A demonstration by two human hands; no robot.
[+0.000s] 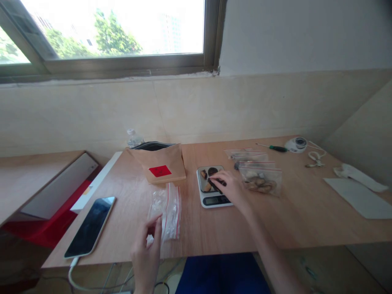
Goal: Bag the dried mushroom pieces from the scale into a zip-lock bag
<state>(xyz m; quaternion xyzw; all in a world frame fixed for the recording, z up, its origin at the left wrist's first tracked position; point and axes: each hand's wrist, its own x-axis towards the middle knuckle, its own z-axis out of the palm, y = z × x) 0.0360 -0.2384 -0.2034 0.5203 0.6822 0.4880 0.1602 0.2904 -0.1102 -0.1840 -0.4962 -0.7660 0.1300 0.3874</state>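
Dried pieces, brown to near black, lie on the metal plate of a small white scale, which sits near the middle of the wooden table. One dark round piece is at the plate's far edge; a lighter, tan one is toward the near left. Scale display faces the person; reading too small to make out.

Right hand: reaches in over the plate from the right, fingers extended and drawn close together, tips at a dark piece. Cannot tell whether the piece is gripped or merely touched.

Left hand: low over the near side of the table, fingers curled, thumb and forefinger nearly meeting at the edge of flat, clear zip bags with red seal lines. Whether the film is pinched cannot be told.

Surroundings: filled zip bags just right of the scale, brown contents visible in the nearest. Brown paper pouch with red label stands beyond the flat bags, mouth gaping; clear bottle behind it. Phone at left, cable attached. Far right: green-handled screwdriver beside a white dome camera.
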